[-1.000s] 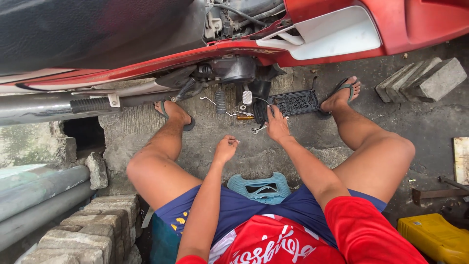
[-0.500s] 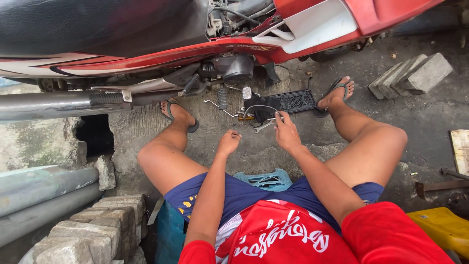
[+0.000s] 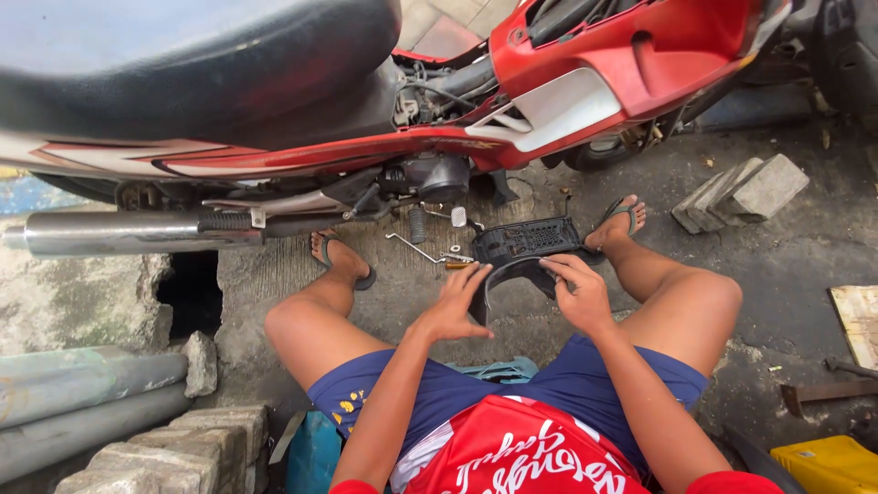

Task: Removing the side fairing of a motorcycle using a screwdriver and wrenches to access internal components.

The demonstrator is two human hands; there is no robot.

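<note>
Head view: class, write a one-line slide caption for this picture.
Seated beside a red motorbike, a person's left hand and right hand grip a curved black plastic cover above the concrete ground.

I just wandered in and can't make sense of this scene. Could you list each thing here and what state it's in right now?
black plastic cover: off the bike, lifted at its curved edge by both hands.
left hand: fingers on the cover's curved edge.
right hand: gripping the cover's curved edge.
red motorbike: parked upright, engine exposed.
L-shaped wrench: lying loose on the ground.
concrete blocks: leaning in a row.
</note>
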